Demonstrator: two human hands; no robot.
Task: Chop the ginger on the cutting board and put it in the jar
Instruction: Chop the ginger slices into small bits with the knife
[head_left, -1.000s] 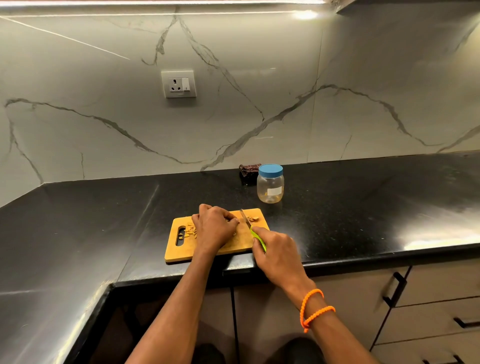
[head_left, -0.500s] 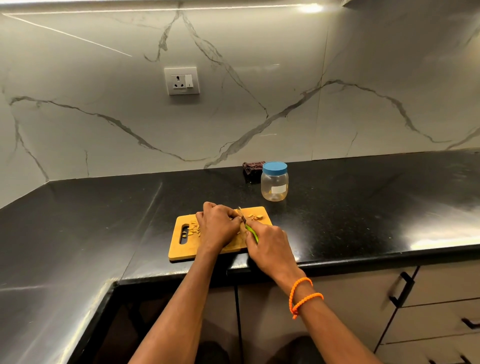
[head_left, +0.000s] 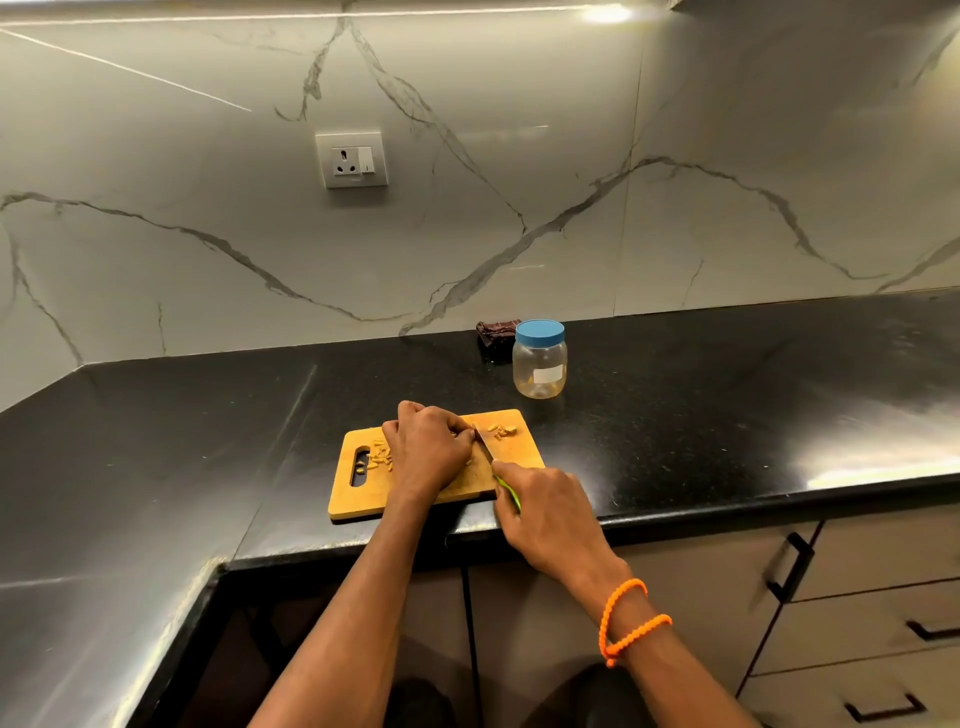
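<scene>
Over the last second the right hand (head_left: 550, 512) had slid in toward the left, then drawn back a little toward the bench edge; that looked like one more cutting stroke, so the chopping was probably not finished and nothing had gone into the jar (head_left: 539, 359). The right hand's fingers were wrapped round the green handle of the knife (head_left: 497, 467), the blade lying across the cutting board (head_left: 358, 499) close beside the left hand (head_left: 428, 448); the left hand's fingers were curled down on the board, likely pinning the uncut ginger, though that piece was hidden beneath them and I could not tell for sure. Chopped ginger lay in two small heaps: ginger bits by the handle slot (head_left: 382, 458) and ginger bits at the far right corner (head_left: 503, 430); too small to count singly. One board, one knife, one jar; the jar stood on the bench (head_left: 208, 415) behind the board, well apart from both hands, its blue lid (head_left: 540, 331) on. One dark cloth (head_left: 496, 332) lay just behind the jar.
</scene>
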